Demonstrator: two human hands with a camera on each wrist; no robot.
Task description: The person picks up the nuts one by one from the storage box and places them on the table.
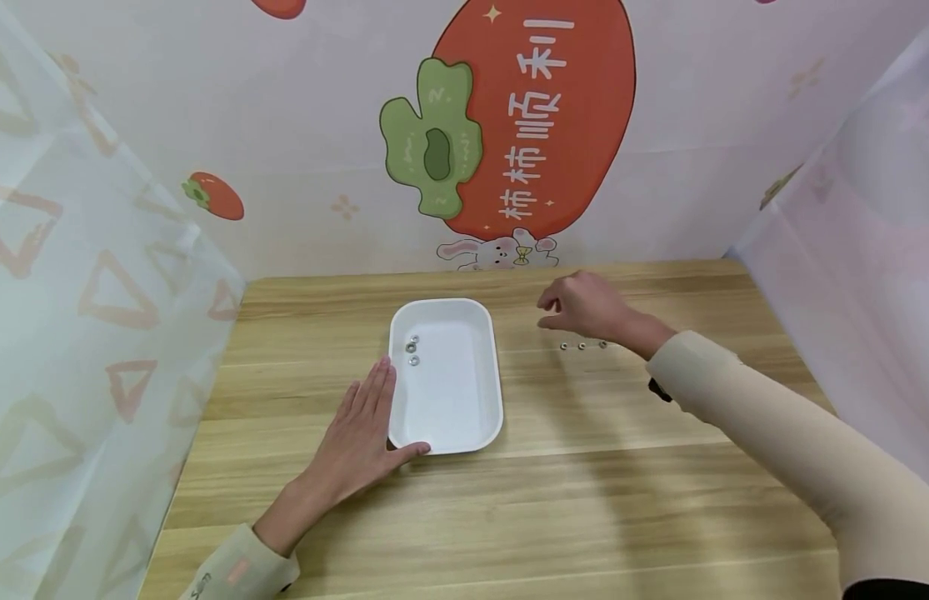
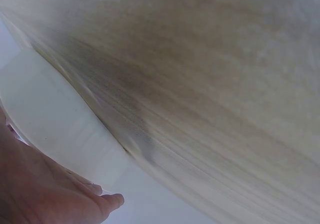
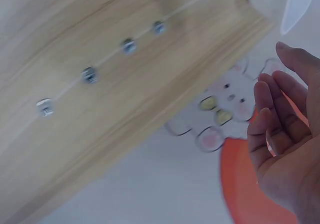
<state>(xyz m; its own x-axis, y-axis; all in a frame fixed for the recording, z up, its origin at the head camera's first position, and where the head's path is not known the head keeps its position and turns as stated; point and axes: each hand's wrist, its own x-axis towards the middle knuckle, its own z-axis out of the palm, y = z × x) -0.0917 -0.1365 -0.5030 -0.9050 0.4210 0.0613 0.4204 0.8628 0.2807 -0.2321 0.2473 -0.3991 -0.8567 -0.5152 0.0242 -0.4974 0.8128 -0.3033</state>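
A white rectangular tray sits on the wooden table. My left hand rests against the tray's left wall and near corner with straight fingers and thumb spread; the left wrist view shows the same hand beside the tray's outer wall. A few small metal nuts lie inside the tray near its left side. My right hand hovers right of the tray, fingers loosely bent. In the right wrist view, that hand shows a gap between thumb and fingers, holding nothing visible.
Several metal nuts lie in a row on the table, below and right of my right hand. Printed cloth walls enclose the table at the back and both sides.
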